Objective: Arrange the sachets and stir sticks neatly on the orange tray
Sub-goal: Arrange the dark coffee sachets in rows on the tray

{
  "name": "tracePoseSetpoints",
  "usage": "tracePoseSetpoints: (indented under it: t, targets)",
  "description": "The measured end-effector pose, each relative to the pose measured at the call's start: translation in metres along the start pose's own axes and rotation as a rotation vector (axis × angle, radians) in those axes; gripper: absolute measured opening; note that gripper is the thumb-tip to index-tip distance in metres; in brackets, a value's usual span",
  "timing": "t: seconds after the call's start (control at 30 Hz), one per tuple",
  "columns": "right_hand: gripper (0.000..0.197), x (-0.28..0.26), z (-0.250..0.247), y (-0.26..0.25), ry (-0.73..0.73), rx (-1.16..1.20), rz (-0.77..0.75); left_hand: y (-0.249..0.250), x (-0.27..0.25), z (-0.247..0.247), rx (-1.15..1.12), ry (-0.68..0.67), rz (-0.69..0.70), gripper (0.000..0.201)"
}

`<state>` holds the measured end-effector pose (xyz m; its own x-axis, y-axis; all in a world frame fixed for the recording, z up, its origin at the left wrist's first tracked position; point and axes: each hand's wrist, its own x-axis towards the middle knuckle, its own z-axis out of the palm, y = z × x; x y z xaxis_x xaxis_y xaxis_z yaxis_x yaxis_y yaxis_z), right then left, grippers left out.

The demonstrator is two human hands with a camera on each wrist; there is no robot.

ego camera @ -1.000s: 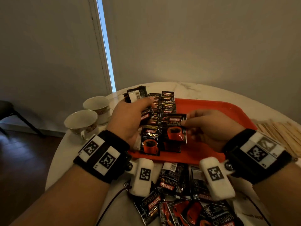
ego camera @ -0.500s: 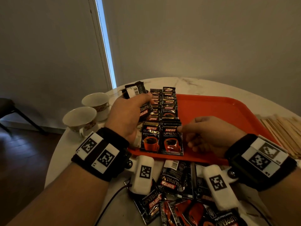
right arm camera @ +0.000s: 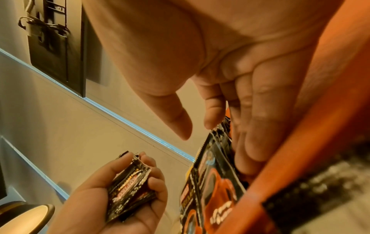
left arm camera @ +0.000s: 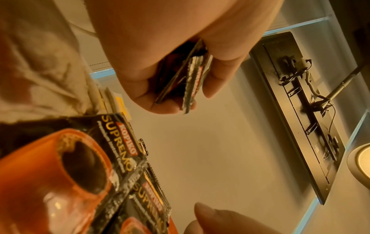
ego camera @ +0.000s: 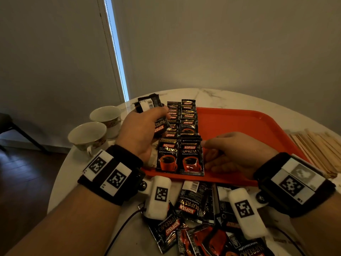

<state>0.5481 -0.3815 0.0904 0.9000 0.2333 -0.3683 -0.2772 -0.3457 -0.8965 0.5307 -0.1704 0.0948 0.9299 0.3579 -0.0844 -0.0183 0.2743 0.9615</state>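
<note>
The orange tray (ego camera: pixel 239 130) carries two rows of overlapping black Kopiko sachets (ego camera: pixel 188 124) along its left part. My left hand (ego camera: pixel 156 112) hovers over the left row and grips a small bundle of sachets (ego camera: pixel 147 105), seen edge-on in the left wrist view as the bundle (left arm camera: pixel 192 76). My right hand (ego camera: pixel 217 154) lies on the tray, its fingers straight against the right edge of the nearest right-row sachet (ego camera: pixel 191 157). The right wrist view shows that sachet (right arm camera: pixel 212 182) beside the fingers (right arm camera: pixel 254 126), thumb apart and holding nothing. Wooden stir sticks (ego camera: pixel 321 150) lie off the tray at the right.
Several loose sachets (ego camera: pixel 193 209) are heaped on the marble table (ego camera: pixel 221 97) in front of the tray, under my wrists. Two teacups (ego camera: pixel 88 135) stand at the table's left edge. The tray's right half is bare orange.
My right hand lowered the sachet it pinched onto the front of the right row and let it go; its fingers now rest at that sachet's edge. The left hand kept its bundle.
</note>
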Motion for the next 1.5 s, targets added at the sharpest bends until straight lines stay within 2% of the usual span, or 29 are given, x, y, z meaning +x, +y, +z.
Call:
tracePoseSetpoints:
  t: [0.17, 0.27, 0.4, 0.47, 0.53, 0.6, 0.7, 0.77, 0.9, 1.0, 1.13, 1.17, 1.27, 1.3, 1.4, 1.5]
  targets:
    - [0.032, 0.000, 0.000, -0.002, 0.035, 0.044, -0.018, 0.000, 0.000, 0.000, -0.009, -0.012, -0.017, 0.019]
    - [0.030, 0.002, -0.001, -0.004, 0.079, 0.147, -0.050, 0.001, -0.001, 0.001, -0.030, -0.032, -0.032, 0.015]
    - [0.029, 0.004, -0.001, -0.003, 0.056, 0.147, -0.046, 0.000, -0.002, 0.002, -0.048, -0.087, -0.054, 0.007]
    - [0.030, 0.005, -0.003, -0.004, 0.070, 0.164, -0.050, -0.002, -0.003, 0.003, -0.070, -0.136, -0.069, 0.010]
    - [0.029, 0.007, -0.006, -0.008, 0.125, 0.165, -0.127, -0.003, -0.004, 0.004, -0.054, -0.192, -0.076, 0.019]
    - [0.025, 0.009, -0.006, -0.016, 0.157, 0.092, -0.266, -0.005, -0.005, 0.005, -0.030, -0.219, -0.084, 0.024]
    - [0.020, 0.009, 0.002, -0.032, 0.030, -0.021, -0.420, -0.006, -0.006, 0.005, -0.008, -0.218, -0.075, 0.020]
    - [0.013, 0.010, 0.009, -0.038, -0.047, -0.074, -0.478, -0.006, -0.008, 0.005, 0.002, -0.226, -0.079, 0.032]
    - [0.013, 0.017, 0.018, -0.036, 0.019, 0.061, -0.579, -0.005, -0.005, 0.006, -0.014, -0.140, -0.070, 0.045]
    - [0.017, 0.021, 0.015, -0.036, 0.110, 0.128, -0.657, -0.003, 0.000, 0.004, -0.090, -0.058, -0.125, 0.056]
    - [0.023, 0.022, 0.009, -0.038, 0.134, 0.200, -0.760, 0.001, -0.001, 0.004, -0.225, -0.114, -0.161, 0.068]
    - [0.025, 0.022, 0.009, -0.038, 0.137, 0.163, -0.778, 0.001, -0.003, 0.005, -0.231, -0.131, -0.147, 0.064]
    - [0.025, 0.023, 0.011, -0.035, 0.137, 0.056, -0.749, 0.001, -0.009, 0.006, -0.186, -0.183, -0.096, 0.028]
    - [0.025, 0.024, 0.012, -0.033, 0.115, 0.063, -0.721, 0.001, -0.011, 0.006, -0.172, -0.181, -0.081, 0.022]
    - [0.033, 0.026, 0.013, -0.031, 0.044, 0.221, -0.621, 0.002, -0.014, 0.006, -0.123, -0.167, -0.036, 0.021]
    - [0.031, 0.024, 0.017, -0.034, 0.036, 0.398, -0.601, 0.002, -0.014, 0.007, -0.076, -0.175, 0.004, 0.020]
